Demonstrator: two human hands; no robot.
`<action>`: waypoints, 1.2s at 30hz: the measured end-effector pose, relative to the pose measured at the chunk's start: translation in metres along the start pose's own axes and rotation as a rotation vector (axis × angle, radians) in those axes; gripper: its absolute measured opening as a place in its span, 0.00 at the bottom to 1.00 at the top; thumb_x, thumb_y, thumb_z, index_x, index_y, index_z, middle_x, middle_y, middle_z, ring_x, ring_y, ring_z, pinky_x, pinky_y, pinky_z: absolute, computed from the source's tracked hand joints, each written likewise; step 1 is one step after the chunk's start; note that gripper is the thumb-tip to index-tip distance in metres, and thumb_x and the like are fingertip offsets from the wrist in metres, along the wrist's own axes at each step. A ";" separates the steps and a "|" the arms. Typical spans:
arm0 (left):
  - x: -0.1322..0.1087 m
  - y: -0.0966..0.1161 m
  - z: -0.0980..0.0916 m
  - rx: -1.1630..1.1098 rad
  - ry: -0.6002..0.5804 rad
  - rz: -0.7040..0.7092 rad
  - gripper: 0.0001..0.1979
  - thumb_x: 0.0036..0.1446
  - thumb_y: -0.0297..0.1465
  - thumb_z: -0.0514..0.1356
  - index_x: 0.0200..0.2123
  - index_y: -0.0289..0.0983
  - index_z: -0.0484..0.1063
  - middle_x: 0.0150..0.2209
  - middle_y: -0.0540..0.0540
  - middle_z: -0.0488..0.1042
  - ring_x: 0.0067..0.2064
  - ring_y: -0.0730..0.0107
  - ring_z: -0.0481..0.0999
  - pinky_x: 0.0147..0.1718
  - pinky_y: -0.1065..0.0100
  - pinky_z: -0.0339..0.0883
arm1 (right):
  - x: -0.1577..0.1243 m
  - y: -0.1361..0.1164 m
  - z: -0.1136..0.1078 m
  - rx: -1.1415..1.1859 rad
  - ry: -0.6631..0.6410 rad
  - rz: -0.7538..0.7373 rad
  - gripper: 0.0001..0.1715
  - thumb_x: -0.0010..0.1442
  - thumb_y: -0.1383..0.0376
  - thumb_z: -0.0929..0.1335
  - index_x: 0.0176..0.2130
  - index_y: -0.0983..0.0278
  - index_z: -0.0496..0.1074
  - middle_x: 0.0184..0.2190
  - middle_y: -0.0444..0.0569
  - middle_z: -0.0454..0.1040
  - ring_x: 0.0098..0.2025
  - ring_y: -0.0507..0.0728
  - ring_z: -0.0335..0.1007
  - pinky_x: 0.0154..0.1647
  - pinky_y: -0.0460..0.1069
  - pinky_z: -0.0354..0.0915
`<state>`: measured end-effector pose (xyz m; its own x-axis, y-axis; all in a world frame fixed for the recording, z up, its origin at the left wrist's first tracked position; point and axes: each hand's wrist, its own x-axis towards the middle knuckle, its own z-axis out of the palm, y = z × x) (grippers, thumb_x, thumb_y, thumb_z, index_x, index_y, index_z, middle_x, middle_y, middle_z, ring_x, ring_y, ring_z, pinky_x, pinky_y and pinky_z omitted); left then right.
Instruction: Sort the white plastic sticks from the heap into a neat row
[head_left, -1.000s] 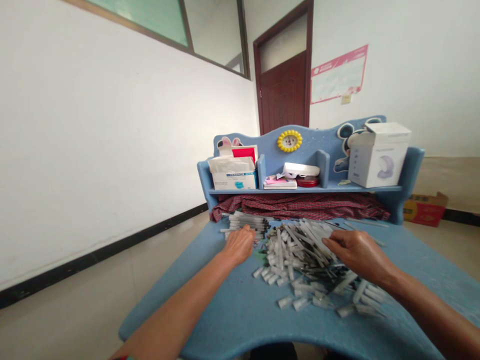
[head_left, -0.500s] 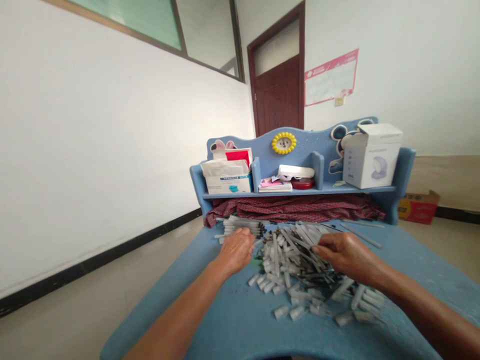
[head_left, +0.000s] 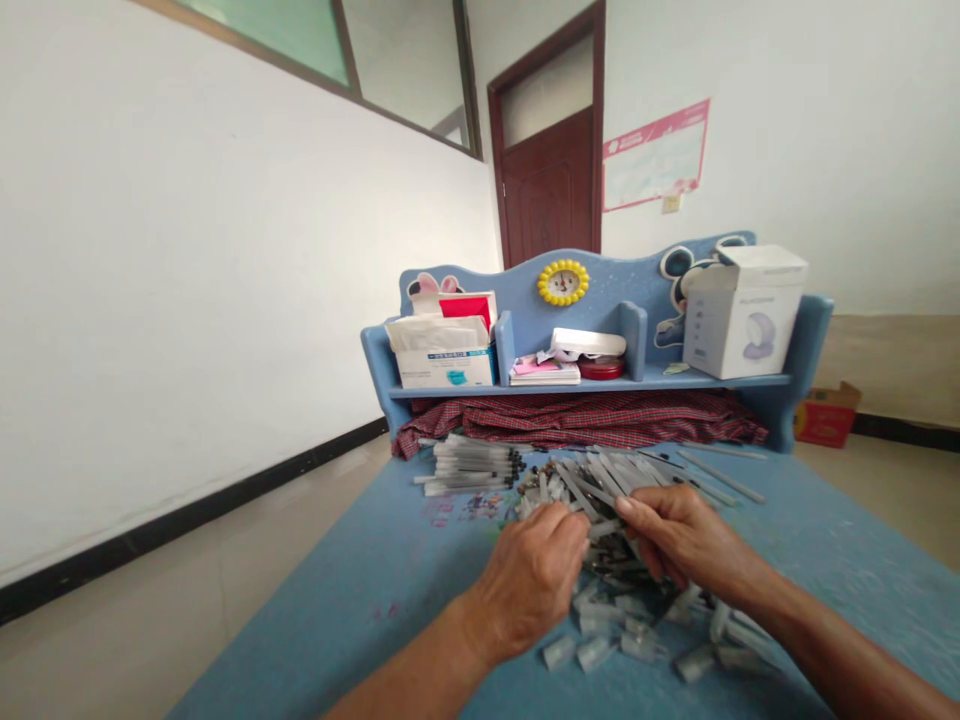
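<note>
A loose heap of translucent pen barrels (head_left: 611,470), caps and dark thin parts lies on the blue table. My left hand (head_left: 536,570) is closed over the heap's left side, and its fingertips hide whatever is between them. Thumb and fingers of my right hand (head_left: 667,530) pinch a translucent pen barrel (head_left: 592,488) on the heap's right side. A stack of pens (head_left: 469,466) with dark tips lies side by side at the back left. Several short clear caps (head_left: 596,652) are scattered at the heap's front.
Behind the pens lies a red checked cloth (head_left: 585,418) under a blue shelf (head_left: 630,382). The shelf holds a mask box (head_left: 446,365), a red round tin (head_left: 601,368) and a white box (head_left: 742,320). A red carton (head_left: 825,415) stands on the floor at right.
My left hand has moved from the pen stack at the back left rightward and nearer, to the heap beside my right hand. My right hand has shifted slightly left and down. The view has shifted slightly.
</note>
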<state>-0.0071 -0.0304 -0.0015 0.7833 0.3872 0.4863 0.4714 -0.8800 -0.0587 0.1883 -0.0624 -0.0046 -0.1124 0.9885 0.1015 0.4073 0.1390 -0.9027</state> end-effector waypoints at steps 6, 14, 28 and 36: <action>-0.004 0.003 0.002 0.005 0.147 0.018 0.09 0.62 0.26 0.47 0.38 0.34 0.67 0.28 0.46 0.69 0.30 0.67 0.69 0.27 0.69 0.65 | -0.008 -0.004 -0.001 -0.042 0.016 -0.068 0.25 0.58 0.50 0.63 0.19 0.64 0.61 0.12 0.42 0.63 0.13 0.46 0.52 0.13 0.41 0.49; -0.009 0.005 0.007 -0.049 0.132 0.066 0.09 0.63 0.26 0.47 0.37 0.33 0.67 0.26 0.47 0.69 0.27 0.71 0.68 0.24 0.71 0.62 | -0.017 0.004 -0.004 -0.114 -0.045 -0.114 0.14 0.60 0.59 0.63 0.27 0.65 0.67 0.18 0.43 0.68 0.17 0.47 0.61 0.18 0.41 0.57; -0.010 -0.003 0.004 -0.041 0.167 0.070 0.09 0.62 0.25 0.49 0.40 0.32 0.68 0.25 0.48 0.68 0.26 0.70 0.68 0.24 0.71 0.63 | -0.016 0.003 -0.006 -0.169 -0.033 -0.201 0.24 0.64 0.55 0.59 0.22 0.65 0.64 0.16 0.42 0.65 0.17 0.46 0.59 0.19 0.41 0.55; -0.007 -0.003 0.007 -0.030 0.166 0.075 0.10 0.62 0.25 0.48 0.37 0.33 0.69 0.23 0.48 0.67 0.25 0.71 0.67 0.24 0.71 0.63 | -0.013 0.002 -0.002 0.046 -0.059 -0.023 0.15 0.60 0.57 0.63 0.28 0.64 0.64 0.17 0.41 0.67 0.14 0.46 0.57 0.14 0.41 0.53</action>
<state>-0.0116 -0.0284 -0.0106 0.7371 0.2718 0.6187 0.4000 -0.9134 -0.0753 0.1922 -0.0748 -0.0075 -0.1746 0.9797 0.0985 0.3622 0.1570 -0.9188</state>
